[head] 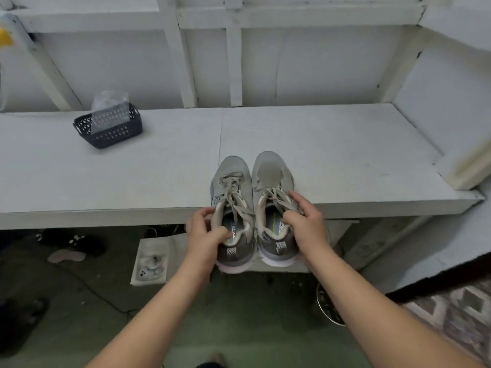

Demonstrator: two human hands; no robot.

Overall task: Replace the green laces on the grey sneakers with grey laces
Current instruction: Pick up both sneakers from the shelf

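Two grey sneakers sit side by side at the front edge of the white bench [345,144], toes pointing away, heels overhanging the edge. The left sneaker [232,181] and the right sneaker [272,171] both carry pale, greyish-cream laces. My left hand [206,232] grips the collar of the left sneaker, thumb inside the opening. My right hand [305,221] grips the collar and outer side of the right sneaker, fingertips on the laces.
A dark perforated basket [111,127] with a clear plastic bag [110,104] in it stands at the bench's back left. White shelf uprights rise behind. Below are a green floor, dark sandals [71,244], a white cloth [151,258], a bowl [328,306] and a patterned rug [457,312].
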